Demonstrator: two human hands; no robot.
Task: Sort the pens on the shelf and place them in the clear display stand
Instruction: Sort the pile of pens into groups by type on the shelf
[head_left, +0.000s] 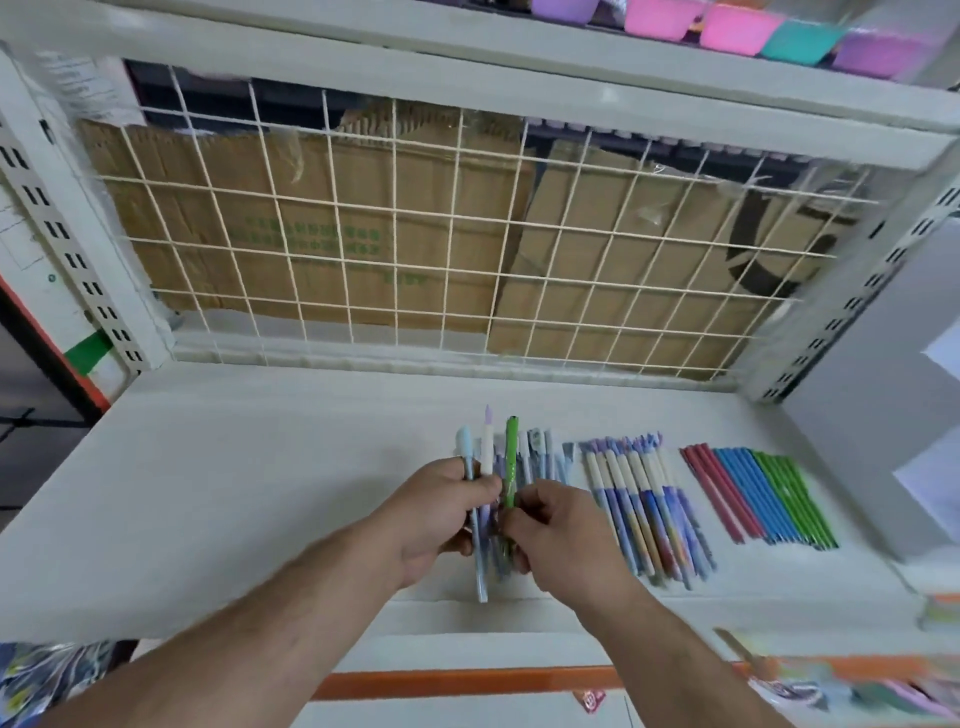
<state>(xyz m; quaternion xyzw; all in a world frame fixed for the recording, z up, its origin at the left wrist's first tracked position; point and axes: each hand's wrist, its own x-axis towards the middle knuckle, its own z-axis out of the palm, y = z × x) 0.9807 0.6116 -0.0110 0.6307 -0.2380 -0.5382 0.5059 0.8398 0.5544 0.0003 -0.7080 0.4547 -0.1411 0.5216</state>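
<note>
My left hand (439, 514) grips a bunch of several pens (480, 540) upright above the white shelf (234, 493); a pale blue cap and a white pen with a lilac tip stick out at the top. My right hand (550, 530) pinches a green pen (510, 457) in that bunch, close against the left hand. More bluish pens (543, 452) lie on the shelf just behind the hands. To the right lies a row of white-and-purple patterned pens (644, 504). Further right lies a row of red, blue and green pens (758, 493). No clear display stand is in view.
A wire grid (467, 234) with cardboard behind it closes the shelf's back. Slotted uprights stand at both sides. Coloured tubs (737, 26) sit on the shelf above. An orange rail (467, 680) runs along the front below, with packaged goods at the lower right.
</note>
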